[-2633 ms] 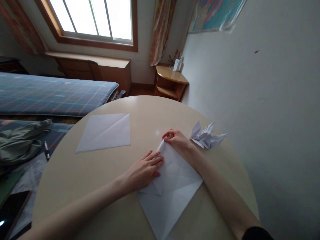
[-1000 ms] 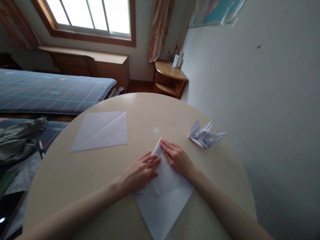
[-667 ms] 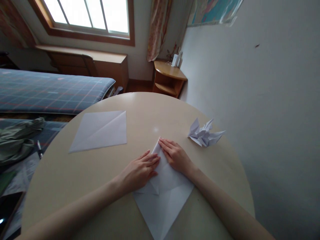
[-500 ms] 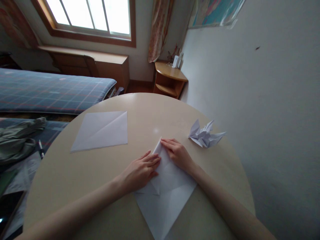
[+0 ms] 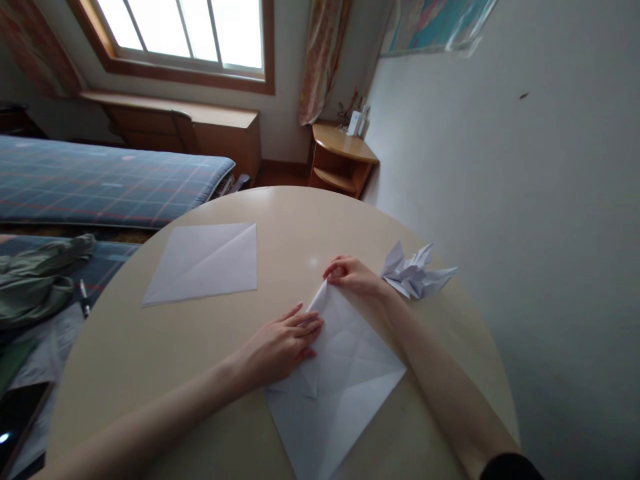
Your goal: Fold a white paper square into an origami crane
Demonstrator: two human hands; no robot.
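Across the near half of the round tabletop (image 5: 200,340): one folded white paper (image 5: 345,380), lying flat and creased, its narrow tip directed at the far edge, a folded flap along its left side. Left hand (image 5: 287,343): laid flat over that flap, palm down, fingers slightly spread. Right hand (image 5: 353,275): narrow, thumb and fingertips pinched together on the paper's far tip. Near the right edge, just beside that hand: one paper figure (image 5: 415,272), white, with several upturned points. Toward the far left edge, well apart from both hands: one white sheet (image 5: 210,260), flat, a diagonal crease running through it. Beyond the left edge, lower down: one grey-green cloth (image 5: 35,283), one pen (image 5: 84,298), one dark device (image 5: 20,420), partly out of view.
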